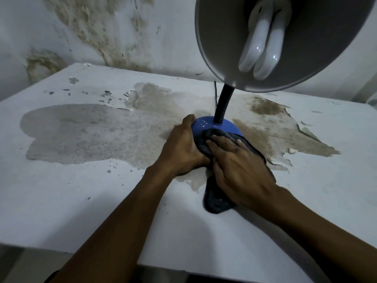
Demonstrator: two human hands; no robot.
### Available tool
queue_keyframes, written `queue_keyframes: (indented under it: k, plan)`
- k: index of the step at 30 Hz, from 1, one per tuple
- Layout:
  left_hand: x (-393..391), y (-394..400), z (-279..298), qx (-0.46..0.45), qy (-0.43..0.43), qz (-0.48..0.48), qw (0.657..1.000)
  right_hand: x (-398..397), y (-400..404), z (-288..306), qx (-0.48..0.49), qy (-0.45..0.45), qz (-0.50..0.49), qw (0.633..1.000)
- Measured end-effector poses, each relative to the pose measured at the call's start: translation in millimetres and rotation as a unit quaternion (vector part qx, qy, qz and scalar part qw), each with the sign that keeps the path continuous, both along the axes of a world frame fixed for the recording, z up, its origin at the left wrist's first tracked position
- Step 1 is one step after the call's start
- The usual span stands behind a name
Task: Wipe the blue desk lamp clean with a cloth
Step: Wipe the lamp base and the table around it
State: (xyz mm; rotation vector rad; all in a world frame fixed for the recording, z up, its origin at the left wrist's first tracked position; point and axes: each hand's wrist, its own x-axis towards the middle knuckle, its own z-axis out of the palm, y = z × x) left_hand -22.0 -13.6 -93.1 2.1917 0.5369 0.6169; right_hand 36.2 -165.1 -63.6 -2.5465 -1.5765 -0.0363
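On the peeling white table (pixel 81 201) I see the lamp base (pixel 206 124) — left hand (pixel 183 146) cupping its side, right hand (pixel 238 170) pressing the dark cloth (pixel 216 201) flat-fingered against it.

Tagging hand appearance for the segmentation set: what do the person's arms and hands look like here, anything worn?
Both forearms are bare up to the frame edge: no sleeves show. Left hand and right hand wear no gloves. No watch, ring, or wristband is visible on either, and no markings on the fingers.

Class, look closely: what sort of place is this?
Probably a damp, neglected indoor room: the wall shows brownish stains, the white table has peeling paint, and a desk lamp stands on it.
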Motion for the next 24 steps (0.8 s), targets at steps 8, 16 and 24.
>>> queue_keyframes:
  k: [8,16,24]
  plan:
    - [0,1,0,-0.003,-0.004,-0.005,1.000,-1,2,1,0.004,-0.006,0.014,1.000]
    - [-3,0,2,-0.007,-0.022,-0.014,1.000,33,-17,6,0.051,0.022,-0.085,0.995]
    - [0,0,-1,0.017,-0.028,-0.008,0.999,-22,-10,-1,0.019,0.015,-0.008,1.000]
